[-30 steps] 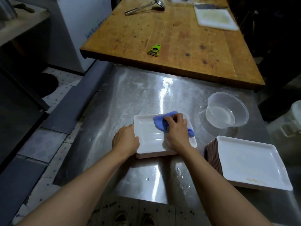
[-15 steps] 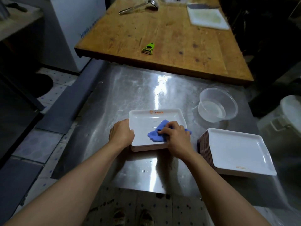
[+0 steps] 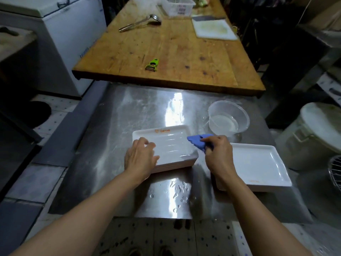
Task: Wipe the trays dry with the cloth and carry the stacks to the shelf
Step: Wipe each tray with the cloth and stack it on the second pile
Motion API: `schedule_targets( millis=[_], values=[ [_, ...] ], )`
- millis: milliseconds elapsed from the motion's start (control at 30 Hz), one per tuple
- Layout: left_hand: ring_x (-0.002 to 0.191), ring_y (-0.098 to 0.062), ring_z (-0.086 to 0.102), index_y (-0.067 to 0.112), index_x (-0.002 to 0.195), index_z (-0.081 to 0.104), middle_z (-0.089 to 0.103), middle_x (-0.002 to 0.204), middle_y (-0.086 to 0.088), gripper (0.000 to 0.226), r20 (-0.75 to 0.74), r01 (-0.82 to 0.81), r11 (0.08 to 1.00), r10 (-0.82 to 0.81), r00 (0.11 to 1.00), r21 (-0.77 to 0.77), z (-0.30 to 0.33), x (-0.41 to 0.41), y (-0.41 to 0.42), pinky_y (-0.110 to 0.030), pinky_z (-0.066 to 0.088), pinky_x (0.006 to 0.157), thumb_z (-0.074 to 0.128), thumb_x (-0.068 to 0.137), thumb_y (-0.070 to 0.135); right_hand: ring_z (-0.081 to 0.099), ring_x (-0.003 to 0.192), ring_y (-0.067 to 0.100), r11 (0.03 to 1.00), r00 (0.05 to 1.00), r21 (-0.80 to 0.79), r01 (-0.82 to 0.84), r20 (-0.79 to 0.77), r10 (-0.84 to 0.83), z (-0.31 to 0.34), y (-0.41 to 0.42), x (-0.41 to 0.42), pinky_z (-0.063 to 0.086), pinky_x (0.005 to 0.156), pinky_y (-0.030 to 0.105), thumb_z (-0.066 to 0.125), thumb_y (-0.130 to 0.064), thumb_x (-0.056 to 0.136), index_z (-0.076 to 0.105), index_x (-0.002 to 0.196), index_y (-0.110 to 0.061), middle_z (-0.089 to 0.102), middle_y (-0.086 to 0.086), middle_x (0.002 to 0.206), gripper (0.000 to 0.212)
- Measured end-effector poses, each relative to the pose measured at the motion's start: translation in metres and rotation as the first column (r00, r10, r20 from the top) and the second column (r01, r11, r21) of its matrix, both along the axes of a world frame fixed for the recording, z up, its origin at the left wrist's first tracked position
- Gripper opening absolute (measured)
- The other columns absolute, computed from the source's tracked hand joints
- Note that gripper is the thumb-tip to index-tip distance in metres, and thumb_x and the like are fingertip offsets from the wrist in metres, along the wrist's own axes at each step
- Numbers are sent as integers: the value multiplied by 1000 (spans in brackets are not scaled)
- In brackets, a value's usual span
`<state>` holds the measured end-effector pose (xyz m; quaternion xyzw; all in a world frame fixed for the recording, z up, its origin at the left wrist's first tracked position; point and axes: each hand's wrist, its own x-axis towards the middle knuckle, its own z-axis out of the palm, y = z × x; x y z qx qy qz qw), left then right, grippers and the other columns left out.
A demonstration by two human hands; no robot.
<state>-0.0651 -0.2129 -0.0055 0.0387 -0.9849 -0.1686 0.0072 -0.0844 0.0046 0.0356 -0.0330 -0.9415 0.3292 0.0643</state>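
A small stack of white rectangular trays [image 3: 170,143] lies on the steel table [image 3: 114,126], with an orange mark at its far rim. My left hand [image 3: 141,159] grips the near left corner of the top tray, thumb on its inside. My right hand [image 3: 218,154] holds a blue cloth [image 3: 199,141] bunched at the tray's right edge. A taller stack of white trays [image 3: 258,163] sits to the right, partly behind my right wrist.
A clear plastic bowl [image 3: 228,117] with water stands behind the trays. Water drops lie on the near table edge [image 3: 177,191]. Beyond is a wooden table [image 3: 166,52] with a green peeler [image 3: 152,65], a ladle and a cutting board. A white bucket [image 3: 317,133] stands at right.
My right hand has drawn the cloth from the middle of the tray to its right edge. My left hand has shifted further onto the tray's near left corner.
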Motion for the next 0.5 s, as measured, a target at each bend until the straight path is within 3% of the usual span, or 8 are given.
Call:
schedule_targets(
  millis=[67, 167, 267, 333, 500],
  values=[
    [113, -17, 43, 24, 111, 61, 49, 118, 4, 33, 10, 144, 988, -144, 990, -54, -2, 0, 15, -29, 35, 81, 61, 86, 44, 59, 96, 23, 994, 999, -100, 43, -16, -45, 8, 8, 4, 38, 79, 16, 57, 3, 81, 73, 98, -10, 66, 7, 102, 27],
    [107, -16, 46, 18, 98, 63, 52, 108, 4, 24, 28, 240, 961, -238, 971, -140, -7, -2, 32, -26, 33, 69, 59, 88, 39, 53, 82, 8, 975, 993, -188, 115, -16, -120, 13, 17, 11, 34, 68, 5, 58, 2, 83, 74, 97, -11, 60, -8, 88, 25],
    [98, -19, 50, 13, 87, 62, 53, 96, 1, 14, -11, 253, 946, -261, 965, -204, -9, -2, 39, -27, 25, 58, 51, 91, 21, 49, 82, 6, 966, 988, -205, 155, 36, -151, 9, 23, 15, 36, 75, 11, 58, -1, 86, 72, 103, -11, 66, 1, 98, 25],
    [93, -21, 51, 12, 86, 63, 54, 93, 0, 14, -22, 264, 943, -274, 962, -205, -8, -1, 40, -27, 25, 57, 50, 89, 17, 48, 84, 7, 961, 985, -216, 171, 51, -164, 7, 25, 17, 32, 73, 7, 58, -1, 85, 72, 104, -10, 67, 6, 103, 25],
    [71, -28, 56, 6, 67, 62, 55, 74, -6, 12, -135, 333, 931, -352, 926, -146, 9, 5, 35, -27, 26, 50, 68, 77, 6, 48, 86, 8, 948, 983, -257, 186, 58, -177, 4, 25, 22, 31, 74, 7, 59, -1, 85, 72, 103, -10, 67, 8, 106, 24]
  ],
)
